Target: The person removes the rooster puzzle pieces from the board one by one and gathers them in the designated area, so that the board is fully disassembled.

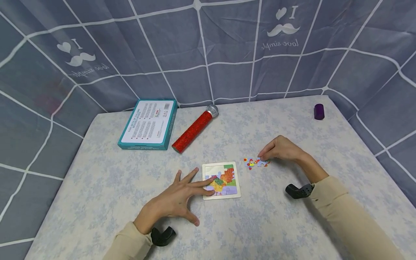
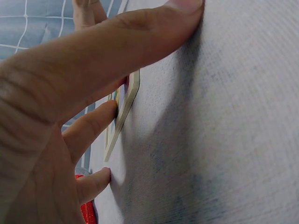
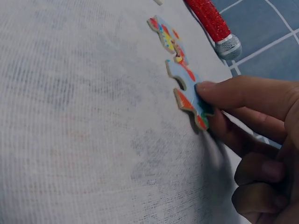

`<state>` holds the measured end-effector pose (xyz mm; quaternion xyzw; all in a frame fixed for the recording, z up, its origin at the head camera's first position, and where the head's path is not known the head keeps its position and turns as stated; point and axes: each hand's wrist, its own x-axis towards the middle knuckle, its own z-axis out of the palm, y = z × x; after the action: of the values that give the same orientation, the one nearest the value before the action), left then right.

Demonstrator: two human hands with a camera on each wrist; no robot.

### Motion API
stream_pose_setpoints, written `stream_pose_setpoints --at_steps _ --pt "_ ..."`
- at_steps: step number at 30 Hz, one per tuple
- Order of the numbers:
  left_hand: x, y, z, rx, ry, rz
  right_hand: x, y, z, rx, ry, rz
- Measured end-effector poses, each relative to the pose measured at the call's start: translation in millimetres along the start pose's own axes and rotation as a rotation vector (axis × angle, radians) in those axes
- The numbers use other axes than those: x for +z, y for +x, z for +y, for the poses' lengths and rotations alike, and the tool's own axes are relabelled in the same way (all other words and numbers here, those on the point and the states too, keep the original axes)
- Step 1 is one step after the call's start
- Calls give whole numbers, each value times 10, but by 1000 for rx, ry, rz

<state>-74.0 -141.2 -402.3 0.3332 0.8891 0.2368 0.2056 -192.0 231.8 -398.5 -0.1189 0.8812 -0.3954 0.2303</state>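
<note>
- My left hand [image 1: 177,199], lower centre, lies with fingers spread, two tips resting on the tray.
- My right hand [image 1: 282,148], right of centre, bends down, thumb and fingers pinching one piece.
- The jigsaw tray [image 1: 212,170], partly filled, sits left of and below that pinch.
- The loose jigsaw piece [image 1: 250,162] lies between; the pinched jigsaw piece [image 1: 262,163] extends their row rightward.

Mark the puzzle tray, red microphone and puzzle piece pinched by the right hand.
Puzzle tray [image 1: 224,196]: head view, lower rim.
Red microphone [image 1: 192,131]: head view, middle of handle.
Pinched puzzle piece [image 3: 193,94]: right wrist view, blue surface.
</note>
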Motion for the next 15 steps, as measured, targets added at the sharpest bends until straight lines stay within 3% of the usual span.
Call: stream_pose_setpoints --at_steps 15 --pt "7 3 -1 -12 -3 -2 34 15 -14 -36 -25 42"
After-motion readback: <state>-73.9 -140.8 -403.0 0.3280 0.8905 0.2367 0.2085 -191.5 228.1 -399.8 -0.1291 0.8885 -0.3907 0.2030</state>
